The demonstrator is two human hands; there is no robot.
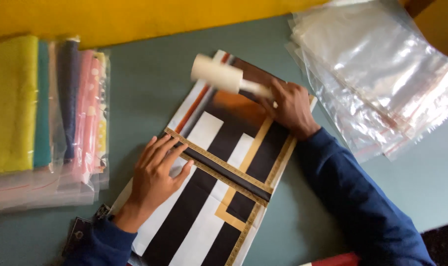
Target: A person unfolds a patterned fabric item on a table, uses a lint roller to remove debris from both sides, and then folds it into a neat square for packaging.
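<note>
My right hand (290, 106) has its grip clamped on the handle of a white lint roller (223, 76), whose blurred roll sticks out to the left over the far end of the folded cloth (219, 197). My left hand (155, 175) lies flat on that cloth, its grip apart with fingers spread, holding nothing and pressing the near white and black stripes. The cloth, striped in black, white and orange with gold patterned bands, lies in the middle of the grey-green worktop (150, 79). To the left I see packed fabrics in clear bags (41, 123), yellow, teal, dark blue and pink, side by side. To the far right sits a loose stack of empty clear plastic bags (376, 74), just beside my right sleeve.
</note>
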